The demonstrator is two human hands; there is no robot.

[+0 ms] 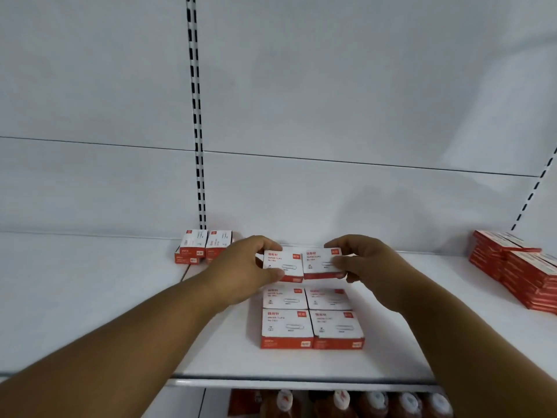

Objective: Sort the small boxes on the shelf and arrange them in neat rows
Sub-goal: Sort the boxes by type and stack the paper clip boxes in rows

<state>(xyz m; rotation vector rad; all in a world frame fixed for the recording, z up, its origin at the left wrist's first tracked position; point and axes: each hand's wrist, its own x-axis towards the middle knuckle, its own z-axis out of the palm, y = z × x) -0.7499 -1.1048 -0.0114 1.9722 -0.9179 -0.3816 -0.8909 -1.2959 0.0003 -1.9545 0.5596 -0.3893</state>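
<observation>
Painted metal shelving, printed cardboard boxes

The shelf [90, 297] looks like smooth white painted metal with a soft sheen, and so does the back panel [331, 101], whose slotted upright [197, 131] is metal too. The small boxes [312, 328] are thin cardboard, matt white on top with red printed sides; the stacked boxes [518, 273] look slightly glossier. The bottles [340, 402] below seem glossy plastic.

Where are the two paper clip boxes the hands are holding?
In the head view, centre shelf: the left hand grips one box and the right hand its neighbour, side by side behind the four-box block.
</observation>
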